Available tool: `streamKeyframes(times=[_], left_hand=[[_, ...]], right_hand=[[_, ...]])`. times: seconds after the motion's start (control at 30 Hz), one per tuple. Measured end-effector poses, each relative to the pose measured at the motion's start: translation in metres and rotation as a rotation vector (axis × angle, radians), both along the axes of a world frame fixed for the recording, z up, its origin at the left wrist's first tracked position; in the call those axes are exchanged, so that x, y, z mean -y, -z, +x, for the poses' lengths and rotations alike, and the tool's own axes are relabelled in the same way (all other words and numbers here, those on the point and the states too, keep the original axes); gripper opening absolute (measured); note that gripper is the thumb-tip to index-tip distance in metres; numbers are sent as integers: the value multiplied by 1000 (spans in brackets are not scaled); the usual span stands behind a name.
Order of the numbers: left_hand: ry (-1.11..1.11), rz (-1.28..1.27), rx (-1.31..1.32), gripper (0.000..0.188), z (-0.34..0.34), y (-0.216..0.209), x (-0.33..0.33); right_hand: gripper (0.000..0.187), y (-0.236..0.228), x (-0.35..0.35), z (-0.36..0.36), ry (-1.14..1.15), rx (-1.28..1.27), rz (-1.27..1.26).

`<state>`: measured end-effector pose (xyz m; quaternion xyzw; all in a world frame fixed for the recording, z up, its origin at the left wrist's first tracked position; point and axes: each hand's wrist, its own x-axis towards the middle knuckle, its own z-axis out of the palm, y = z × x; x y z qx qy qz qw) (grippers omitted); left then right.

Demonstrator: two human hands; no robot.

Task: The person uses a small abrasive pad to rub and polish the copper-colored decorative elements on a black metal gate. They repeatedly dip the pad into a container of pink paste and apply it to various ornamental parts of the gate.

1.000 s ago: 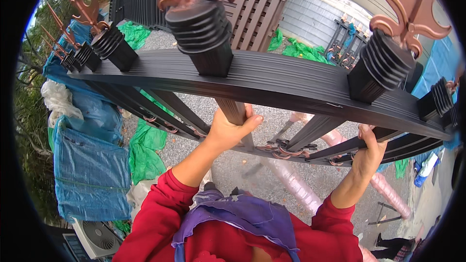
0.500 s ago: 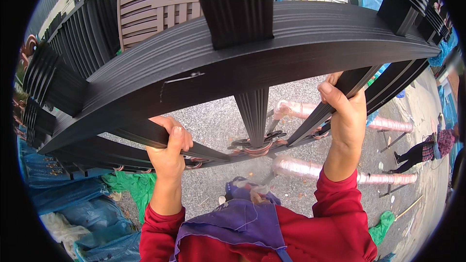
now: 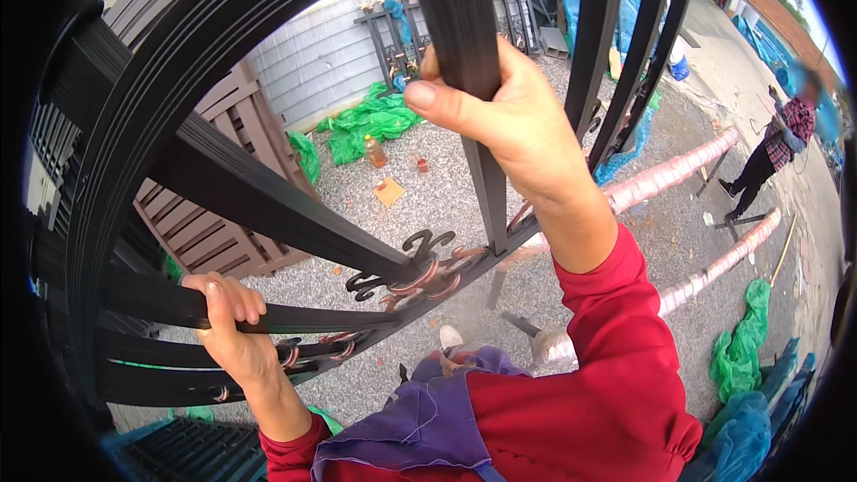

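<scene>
Black metal panel (image 3: 286, 207): in front of the person, above gravel (image 3: 335, 183), its curved rail (image 3: 98, 187) nearest the camera; contact between panel and gravel cannot be told. Copper-tinted scrolls (image 3: 427, 277) sit along its lower end. Left grip (image 3: 230, 330): closed around a bar (image 3: 312, 318) at the panel's left. Right grip (image 3: 513, 125): wrapped around an upright bar (image 3: 455, 27) farther right on the panel. Beyond the panel, on gravel: green sheeting (image 3: 370, 120), bottle (image 3: 375, 155), small cup (image 3: 422, 165), tan square (image 3: 389, 192). Behind the panel's left part: brown slatted screen (image 3: 214, 236). Right of the panel: pink-wrapped tubes (image 3: 674, 176); another person (image 3: 794, 132) in a plaid top, well apart from it.
</scene>
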<state>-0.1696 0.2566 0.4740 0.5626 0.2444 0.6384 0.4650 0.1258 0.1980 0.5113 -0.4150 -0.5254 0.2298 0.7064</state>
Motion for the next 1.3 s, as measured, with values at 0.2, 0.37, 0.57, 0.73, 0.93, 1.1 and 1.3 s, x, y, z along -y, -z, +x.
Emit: streamKeyframes(times=[0.2,0.37,0.57,0.73,0.93,1.1,1.3], left_hand=[[38,-41,8,14,56,9,-145],[99,-91,-35,19,111,6,-252],[167,-156,-57,22,175,32,-318],[213,-156,-113,23,238,46,-400],[300,-143,-134,27,347,52,-443],[349,-164,-165,27,444,71,-467],[402,-196,-215,25,579,98,-503]], right_hand=[[61,32,-130,61,333,220,154],[31,68,-134,131,472,23,-17],[20,166,-85,175,501,-107,-507],[13,248,-77,177,702,-424,-686],[13,279,-48,176,873,-595,-769],[12,299,-72,266,941,-609,-711],[17,260,-187,428,741,-488,-525]])
